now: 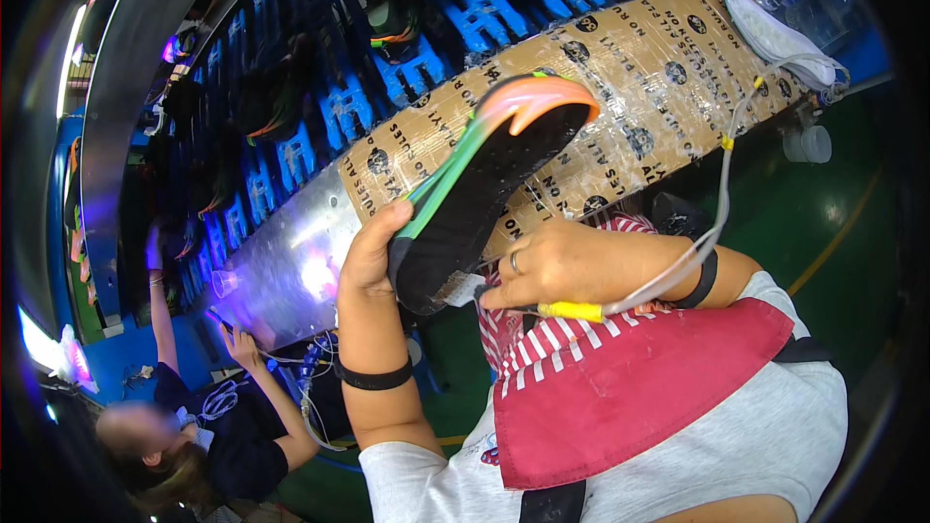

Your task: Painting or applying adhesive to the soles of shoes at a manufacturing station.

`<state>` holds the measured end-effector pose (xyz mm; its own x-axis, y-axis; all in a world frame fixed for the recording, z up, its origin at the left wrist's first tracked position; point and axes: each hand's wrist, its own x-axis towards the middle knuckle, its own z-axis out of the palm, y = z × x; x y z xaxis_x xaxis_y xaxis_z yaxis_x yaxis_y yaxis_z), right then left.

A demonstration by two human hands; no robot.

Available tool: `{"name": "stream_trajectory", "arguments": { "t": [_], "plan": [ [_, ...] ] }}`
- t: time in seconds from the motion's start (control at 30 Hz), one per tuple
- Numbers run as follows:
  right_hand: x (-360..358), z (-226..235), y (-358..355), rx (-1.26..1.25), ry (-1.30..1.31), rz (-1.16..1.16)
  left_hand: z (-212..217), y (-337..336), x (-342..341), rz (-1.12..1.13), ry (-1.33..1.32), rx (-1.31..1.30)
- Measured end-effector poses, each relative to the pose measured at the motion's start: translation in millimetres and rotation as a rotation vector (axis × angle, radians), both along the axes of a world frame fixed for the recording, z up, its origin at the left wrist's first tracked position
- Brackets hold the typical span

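Left hand [373, 254]: fingers clamped on shoe sole [465, 196] | Right hand [560, 261]: fingers closed around yellow-ended tube [573, 311] | Progress: I judge sole mid-work, remainder untellable | Far right: white sole [775, 36], unheld

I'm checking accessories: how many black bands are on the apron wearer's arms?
2: one band around the left forearm, another band around the right forearm. Others may be hidden.

Black sole [484, 184], orange-to-green rim [547, 92]
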<state>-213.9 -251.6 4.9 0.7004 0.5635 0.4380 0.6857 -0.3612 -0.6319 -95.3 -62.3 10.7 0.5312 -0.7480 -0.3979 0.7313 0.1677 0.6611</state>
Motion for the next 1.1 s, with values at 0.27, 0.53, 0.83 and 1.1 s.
{"name": "stream_trajectory", "arguments": {
  "t": [0.27,0.53,0.83,1.1],
  "plan": [
    [-0.8,10.5,-4.9,0.012,0.046,0.004,5.8,-7.0,8.5,-0.15,-0.071,0.305],
    [-0.6,16.9,-16.9,-0.166,0.084,0.055,18.4,-11.3,14.9,-0.354,-0.171,0.485],
    [-1.7,-1.9,-11.2,-0.089,-0.009,-0.02,20.4,-3.6,22.5,-0.406,-0.222,0.534],
    [-0.8,-3.4,-7.1,-0.069,-0.01,-0.056,18.0,2.4,10.4,-0.249,-0.153,0.463]
  ]
}}
